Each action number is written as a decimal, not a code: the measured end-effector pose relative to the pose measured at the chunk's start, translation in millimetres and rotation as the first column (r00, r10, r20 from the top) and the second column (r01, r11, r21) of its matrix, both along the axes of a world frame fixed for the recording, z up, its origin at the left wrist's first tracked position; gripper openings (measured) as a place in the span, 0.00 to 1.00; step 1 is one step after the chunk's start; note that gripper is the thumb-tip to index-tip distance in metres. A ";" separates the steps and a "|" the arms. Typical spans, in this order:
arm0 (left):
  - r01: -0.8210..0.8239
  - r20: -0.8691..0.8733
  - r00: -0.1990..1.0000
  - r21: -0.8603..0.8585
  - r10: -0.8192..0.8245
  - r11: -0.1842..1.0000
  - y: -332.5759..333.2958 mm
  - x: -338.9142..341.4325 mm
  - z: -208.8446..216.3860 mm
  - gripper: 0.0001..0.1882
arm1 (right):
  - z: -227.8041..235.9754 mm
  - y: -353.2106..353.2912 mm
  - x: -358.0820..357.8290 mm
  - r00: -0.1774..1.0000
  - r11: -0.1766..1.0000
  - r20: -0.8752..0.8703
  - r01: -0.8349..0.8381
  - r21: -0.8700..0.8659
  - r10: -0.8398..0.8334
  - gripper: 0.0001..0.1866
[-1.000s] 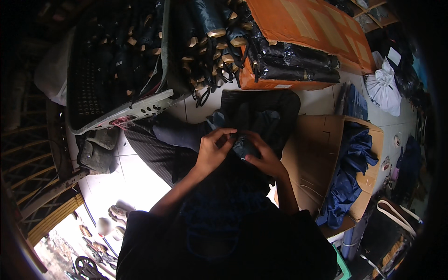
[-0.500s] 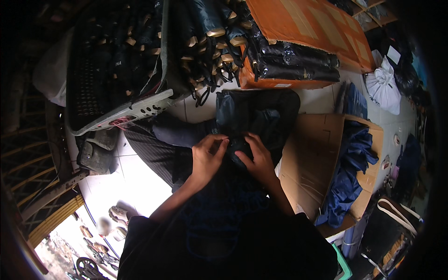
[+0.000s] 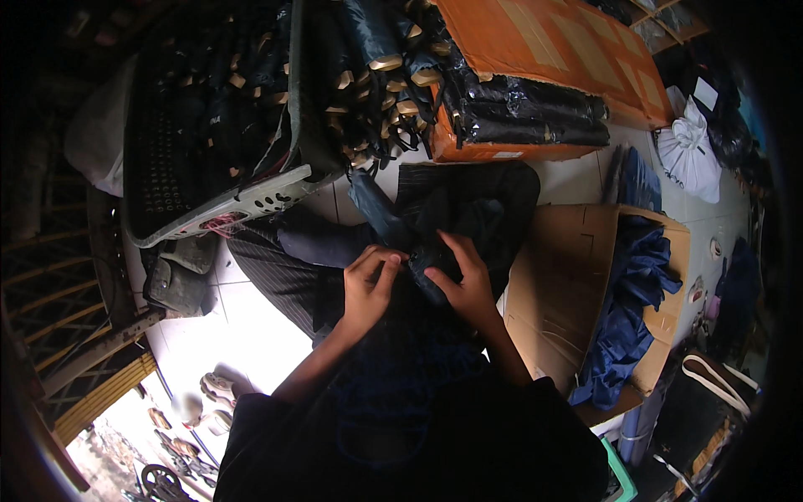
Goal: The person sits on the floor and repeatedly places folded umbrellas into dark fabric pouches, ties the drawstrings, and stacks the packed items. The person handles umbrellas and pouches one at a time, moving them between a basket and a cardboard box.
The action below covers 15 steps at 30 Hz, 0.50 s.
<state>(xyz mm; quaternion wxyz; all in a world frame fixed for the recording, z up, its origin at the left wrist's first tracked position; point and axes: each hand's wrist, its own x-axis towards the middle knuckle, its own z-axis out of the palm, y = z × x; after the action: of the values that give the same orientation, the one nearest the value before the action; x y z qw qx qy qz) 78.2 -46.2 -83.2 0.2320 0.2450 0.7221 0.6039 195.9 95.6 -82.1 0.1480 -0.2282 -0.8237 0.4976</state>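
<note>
Elongated, dark blue-black fabric bundle (image 3: 390,224) between hands, long axis 11-to-5 o'clock. Left hand (image 3: 369,280) pinches its edge, bundle toward 1 o'clock; right hand (image 3: 467,283), equally near, grips the 5-o'clock end, bundle toward 10.

Floor (image 3: 228,303) of pale tiles, glare-struck at lower left, bearing a grey perforated crate (image 3: 244,207), an orange carton (image 3: 468,153), an open brown carton (image 3: 552,284), a tied white sack (image 3: 689,157), and heaped dark gold-ended bundles (image 3: 386,63) between crate and orange carton.
</note>
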 end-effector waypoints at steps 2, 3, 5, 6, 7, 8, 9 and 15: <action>-0.051 0.270 0.962 0.049 0.036 0.998 -0.4 3.7 -3.8 0.05 | -2.0 1.5 -2.8 1.000 0.999 -0.025 -0.019 -0.036 0.018 0.25; -0.047 0.273 0.962 0.097 0.019 0.994 -1.1 4.2 -8.7 0.06 | -3.3 1.9 -3.7 0.999 0.998 -0.038 -0.030 -0.054 0.028 0.24; -0.015 0.156 0.988 0.096 0.000 0.995 1.8 0.9 -1.7 0.05 | -7.5 2.4 -4.1 1.000 0.989 -0.028 -0.012 -0.144 0.008 0.23; 0.000 0.096 0.995 0.094 -0.009 0.996 3.8 -1.5 0.3 0.05 | -10.2 2.8 -3.9 1.000 0.982 -0.022 -0.003 -0.189 -0.001 0.22; -0.059 0.096 0.994 0.028 0.056 0.998 2.9 -5.4 -12.8 0.05 | -13.1 3.1 -2.7 1.000 0.978 0.006 0.020 -0.209 -0.020 0.21; -0.122 0.091 0.988 -0.039 0.125 0.992 3.8 -12.8 -22.5 0.06 | -15.3 3.4 -0.6 0.999 0.973 0.034 0.040 -0.229 -0.033 0.21; -0.142 -0.083 0.987 -0.086 0.135 0.986 6.6 -22.2 -30.6 0.11 | -17.4 3.5 1.5 0.997 0.967 0.063 0.060 -0.248 -0.046 0.21; -0.026 -0.659 0.716 -0.356 -0.231 0.934 44.3 -82.0 -125.5 0.16 | -32.3 5.4 7.5 0.979 0.939 0.174 0.160 -0.303 -0.110 0.23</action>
<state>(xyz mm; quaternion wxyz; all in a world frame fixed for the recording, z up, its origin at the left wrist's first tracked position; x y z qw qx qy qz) -3.8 -1.9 -208.7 0.0185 0.4485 0.8341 0.3206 203.4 101.1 -114.4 0.0792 -0.3429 -0.7249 0.5922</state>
